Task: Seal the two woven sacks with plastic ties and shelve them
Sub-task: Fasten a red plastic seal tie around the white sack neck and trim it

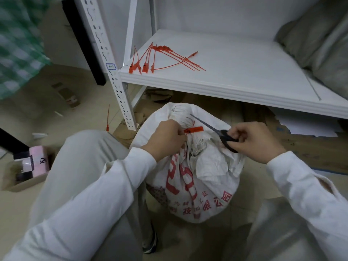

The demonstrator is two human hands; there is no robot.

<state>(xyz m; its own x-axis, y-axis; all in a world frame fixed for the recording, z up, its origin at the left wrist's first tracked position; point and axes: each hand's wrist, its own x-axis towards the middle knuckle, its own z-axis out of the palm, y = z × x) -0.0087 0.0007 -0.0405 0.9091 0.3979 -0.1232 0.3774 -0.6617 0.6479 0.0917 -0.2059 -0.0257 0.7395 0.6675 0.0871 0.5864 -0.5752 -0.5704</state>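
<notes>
A white woven sack point(207, 178) with red print stands on the floor between my knees, its neck gathered into a bunch. A red plastic tie point(194, 129) wraps the neck, its flat tag sticking out to the right. My left hand point(165, 138) grips the bunched neck and pinches the tie beside the tag. My right hand point(254, 140) holds black scissors point(224, 135) by the handles, the blades pointing up-left at the neck just above the tie. Another sack point(320, 46), greyish, lies on the white shelf point(235, 87) at the far right.
Several spare red ties point(160, 59) lie at the shelf's left front corner. One more red tie point(107, 119) lies on the floor by the perforated shelf post point(120, 91). Flattened cardboard point(301, 147) covers the floor under the shelf. An open box point(28, 166) sits at the left.
</notes>
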